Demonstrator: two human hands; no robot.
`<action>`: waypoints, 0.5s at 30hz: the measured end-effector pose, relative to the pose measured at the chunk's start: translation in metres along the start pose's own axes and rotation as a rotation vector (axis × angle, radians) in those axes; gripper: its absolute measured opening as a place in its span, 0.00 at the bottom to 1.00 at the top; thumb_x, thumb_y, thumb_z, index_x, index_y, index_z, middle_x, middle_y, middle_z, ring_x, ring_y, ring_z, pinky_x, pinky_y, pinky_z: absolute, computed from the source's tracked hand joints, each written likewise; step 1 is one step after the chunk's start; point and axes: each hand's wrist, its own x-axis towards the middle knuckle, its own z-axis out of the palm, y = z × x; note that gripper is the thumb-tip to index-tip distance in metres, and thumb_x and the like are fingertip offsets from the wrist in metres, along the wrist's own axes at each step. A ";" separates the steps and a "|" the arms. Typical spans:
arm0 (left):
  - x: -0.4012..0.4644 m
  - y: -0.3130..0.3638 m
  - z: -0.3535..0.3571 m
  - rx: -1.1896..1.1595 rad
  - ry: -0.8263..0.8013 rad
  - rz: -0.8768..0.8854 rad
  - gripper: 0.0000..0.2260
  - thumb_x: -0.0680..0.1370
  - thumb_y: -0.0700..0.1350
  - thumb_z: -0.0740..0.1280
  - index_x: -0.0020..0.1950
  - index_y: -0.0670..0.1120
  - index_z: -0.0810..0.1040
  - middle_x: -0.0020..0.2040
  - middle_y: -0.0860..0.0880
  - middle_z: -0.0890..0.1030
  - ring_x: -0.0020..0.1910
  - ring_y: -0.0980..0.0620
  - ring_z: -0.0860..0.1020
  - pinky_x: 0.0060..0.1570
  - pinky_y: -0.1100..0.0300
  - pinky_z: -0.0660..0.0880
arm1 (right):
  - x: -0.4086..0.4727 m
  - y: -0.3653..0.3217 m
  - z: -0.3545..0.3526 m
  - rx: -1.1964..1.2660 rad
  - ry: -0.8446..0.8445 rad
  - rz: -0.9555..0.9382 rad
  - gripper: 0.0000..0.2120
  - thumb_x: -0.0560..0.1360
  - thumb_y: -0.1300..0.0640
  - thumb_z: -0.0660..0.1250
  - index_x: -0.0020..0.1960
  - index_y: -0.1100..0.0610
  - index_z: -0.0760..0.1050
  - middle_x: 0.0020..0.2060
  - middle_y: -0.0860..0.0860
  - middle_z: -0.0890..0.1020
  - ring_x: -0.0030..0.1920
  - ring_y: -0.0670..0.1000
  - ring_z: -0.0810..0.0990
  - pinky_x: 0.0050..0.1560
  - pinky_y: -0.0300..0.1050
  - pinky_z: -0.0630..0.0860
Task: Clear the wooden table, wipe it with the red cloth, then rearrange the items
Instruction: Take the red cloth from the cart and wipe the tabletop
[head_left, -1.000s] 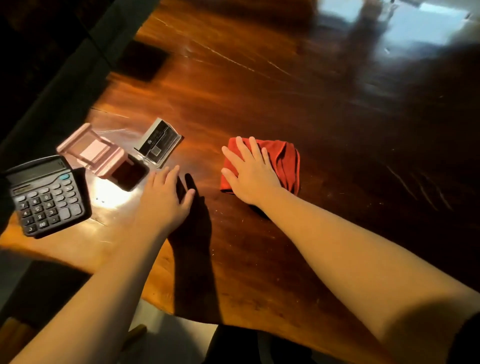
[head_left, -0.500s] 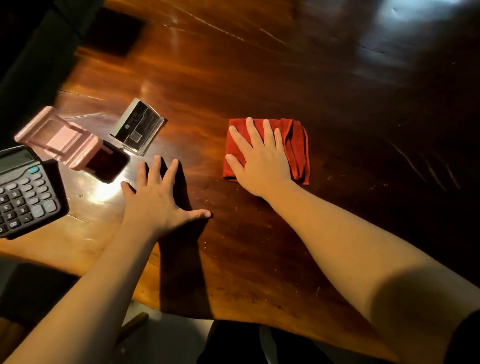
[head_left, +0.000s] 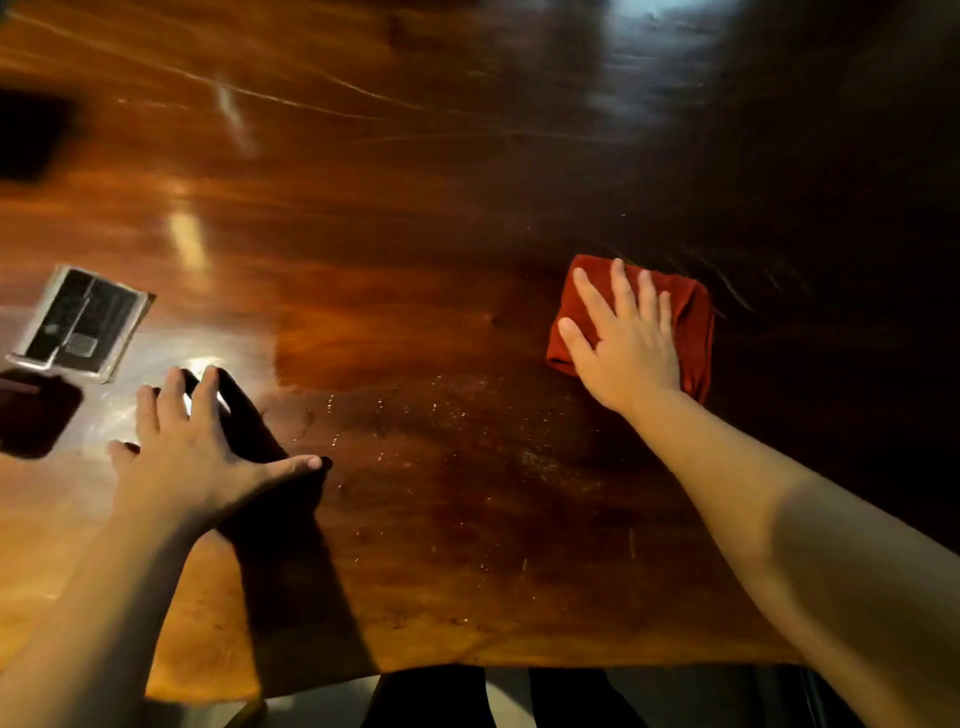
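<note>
pressing the folded red cloth (head_left: 685, 317) flat on the glossy wooden table (head_left: 415, 234), the right hand (head_left: 623, 343) wipes open-palmed, gripping nothing; the splayed, empty left hand (head_left: 192, 452) likely braces.

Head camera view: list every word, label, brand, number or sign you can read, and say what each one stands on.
No text can be read in this view.
Silver-edged black card or packet: pale marks and a small grey square, too blurred to read.
Dark object at the left edge: no print visible.
Red cloth under the right hand: no label showing.
Wooden table: only scratches, glare and crumbs.
Left hand: flat on the table, holding nothing printed.
</note>
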 end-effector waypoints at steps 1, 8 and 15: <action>-0.002 0.006 0.002 0.011 0.013 0.018 0.69 0.48 0.87 0.58 0.81 0.51 0.49 0.82 0.43 0.50 0.81 0.39 0.46 0.72 0.28 0.54 | -0.007 0.021 -0.001 0.004 -0.001 0.047 0.32 0.81 0.33 0.47 0.82 0.41 0.49 0.83 0.56 0.53 0.81 0.63 0.48 0.78 0.61 0.43; -0.001 0.076 0.008 0.077 0.042 0.186 0.64 0.52 0.87 0.53 0.82 0.54 0.50 0.83 0.45 0.51 0.81 0.41 0.47 0.71 0.28 0.55 | -0.060 0.123 -0.008 0.035 0.000 0.320 0.33 0.79 0.31 0.45 0.82 0.39 0.49 0.83 0.56 0.52 0.81 0.63 0.47 0.79 0.63 0.43; 0.005 0.088 0.014 0.110 0.056 0.234 0.64 0.52 0.88 0.53 0.81 0.57 0.47 0.83 0.47 0.47 0.81 0.41 0.44 0.71 0.26 0.52 | -0.079 0.143 -0.006 0.006 -0.021 0.504 0.33 0.78 0.29 0.41 0.81 0.36 0.44 0.83 0.58 0.49 0.81 0.65 0.45 0.77 0.67 0.41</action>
